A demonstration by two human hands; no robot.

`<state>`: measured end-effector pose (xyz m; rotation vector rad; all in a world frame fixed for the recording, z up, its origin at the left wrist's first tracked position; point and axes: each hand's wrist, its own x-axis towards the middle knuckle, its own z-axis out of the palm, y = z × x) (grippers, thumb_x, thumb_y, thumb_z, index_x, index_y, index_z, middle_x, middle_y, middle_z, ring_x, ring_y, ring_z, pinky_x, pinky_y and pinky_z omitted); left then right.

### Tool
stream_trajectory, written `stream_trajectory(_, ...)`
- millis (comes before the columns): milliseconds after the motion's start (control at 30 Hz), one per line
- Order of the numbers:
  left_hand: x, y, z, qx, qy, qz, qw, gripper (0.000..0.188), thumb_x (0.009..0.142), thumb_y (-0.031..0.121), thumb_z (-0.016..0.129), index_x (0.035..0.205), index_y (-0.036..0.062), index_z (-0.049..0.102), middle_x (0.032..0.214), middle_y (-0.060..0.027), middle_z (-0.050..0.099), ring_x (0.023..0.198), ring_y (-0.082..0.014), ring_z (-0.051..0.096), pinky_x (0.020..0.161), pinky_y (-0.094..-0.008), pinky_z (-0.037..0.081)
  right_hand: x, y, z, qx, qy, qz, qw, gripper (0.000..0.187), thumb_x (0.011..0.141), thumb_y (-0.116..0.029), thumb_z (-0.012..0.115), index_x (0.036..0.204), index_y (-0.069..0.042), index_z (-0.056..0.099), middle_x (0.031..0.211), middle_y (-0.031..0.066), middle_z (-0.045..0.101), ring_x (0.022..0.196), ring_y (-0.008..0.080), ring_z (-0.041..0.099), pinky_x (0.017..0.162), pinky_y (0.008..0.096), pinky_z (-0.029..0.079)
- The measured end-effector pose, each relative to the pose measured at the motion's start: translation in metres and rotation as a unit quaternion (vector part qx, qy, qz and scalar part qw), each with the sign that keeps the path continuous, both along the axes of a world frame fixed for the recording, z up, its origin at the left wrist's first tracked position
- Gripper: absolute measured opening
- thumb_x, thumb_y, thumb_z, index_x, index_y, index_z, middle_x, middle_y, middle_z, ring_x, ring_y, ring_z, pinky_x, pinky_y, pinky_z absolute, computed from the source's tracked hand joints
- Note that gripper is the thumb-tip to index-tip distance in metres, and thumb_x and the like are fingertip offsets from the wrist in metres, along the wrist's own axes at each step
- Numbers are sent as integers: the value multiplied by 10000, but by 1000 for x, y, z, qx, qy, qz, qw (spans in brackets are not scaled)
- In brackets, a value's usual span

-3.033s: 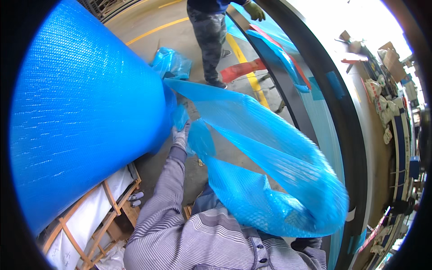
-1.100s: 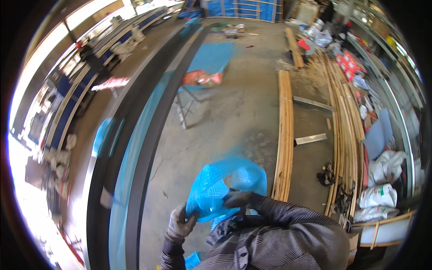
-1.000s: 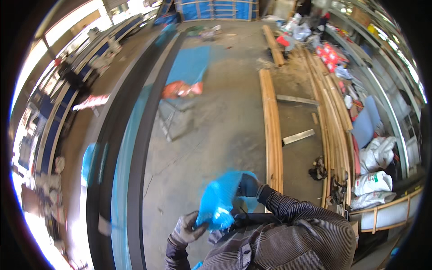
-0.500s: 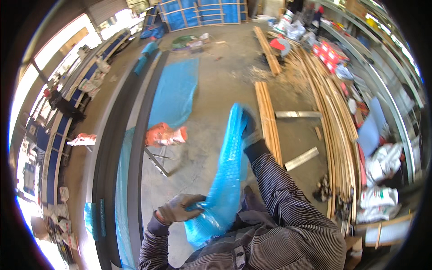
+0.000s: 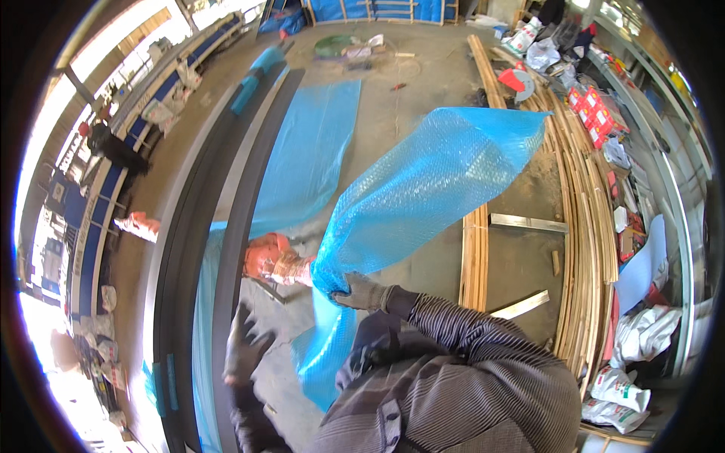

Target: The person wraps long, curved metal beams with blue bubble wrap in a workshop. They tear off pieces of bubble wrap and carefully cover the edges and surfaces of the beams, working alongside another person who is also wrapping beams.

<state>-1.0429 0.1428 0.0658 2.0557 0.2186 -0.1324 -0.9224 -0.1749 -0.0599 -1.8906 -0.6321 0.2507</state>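
Observation:
A sheet of translucent blue bubble wrap (image 5: 430, 189) spreads out in front of me, gathered at its middle. My gloved right hand (image 5: 362, 293) is closed around that bunched part, and a shorter tail of the sheet hangs below it beside my body. My gloved left hand (image 5: 248, 346) holds nothing; its fingers are spread beside the near part of a long dark grey beam (image 5: 253, 189). More dark beams (image 5: 189, 204) lie alongside it to the left. Another blue sheet (image 5: 306, 147) lies beyond, to the right of the beams.
An orange-wrapped stand (image 5: 268, 260) is under the beams. Wooden strips (image 5: 585, 249) lie along the right, with a saw (image 5: 517, 81) at their far end. Red boxes (image 5: 596, 117) and white sacks (image 5: 619, 389) line the right side. Another person (image 5: 113, 147) is at the far left.
My left hand has let go of the bubble wrap and moved left toward the beams. My right hand came down and nearer, and the sheet has billowed out to the far right.

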Motion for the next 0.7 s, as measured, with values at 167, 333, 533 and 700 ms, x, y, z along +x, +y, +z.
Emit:
stream_trajectory(167, 186, -120, -45, 89, -37, -233, 968, 557, 813, 355, 789, 1234, 39, 605, 1127, -224, 687, 1042, -383, 669, 864, -436, 527, 57, -9, 2, -43, -28, 126, 991, 657, 838, -333, 734, 1380, -41, 505, 1271, 246, 621, 1168, 388, 603, 1007, 476, 456)
stream_trajectory(333, 268, -168, -79, 274, -131, -166, 938, 525, 836, 193, 676, 1343, 131, 555, 1119, -196, 641, 976, -393, 657, 816, -479, 544, 115, -96, 18, 93, 332, -46, 938, 514, 942, -240, 708, 1343, 20, 521, 1314, 191, 609, 1163, 238, 621, 997, 351, 528)
stream_trajectory(533, 316, -220, -119, 370, -94, -241, 892, 657, 848, 104, 597, 1473, 244, 448, 1202, -141, 577, 936, -343, 657, 813, -467, 550, 234, -145, -10, 136, 344, -297, 880, 491, 886, -463, 731, 1035, -3, 648, 883, 92, 642, 817, 139, 626, 717, 281, 517)
stream_trajectory(700, 357, -273, -137, 420, -32, -264, 868, 692, 837, 91, 584, 1486, 284, 441, 1235, -124, 585, 990, -352, 645, 846, -474, 541, 333, -149, -73, -111, 457, -181, 864, 436, 885, -353, 755, 1013, 52, 658, 912, 122, 690, 863, 206, 663, 752, 338, 552)
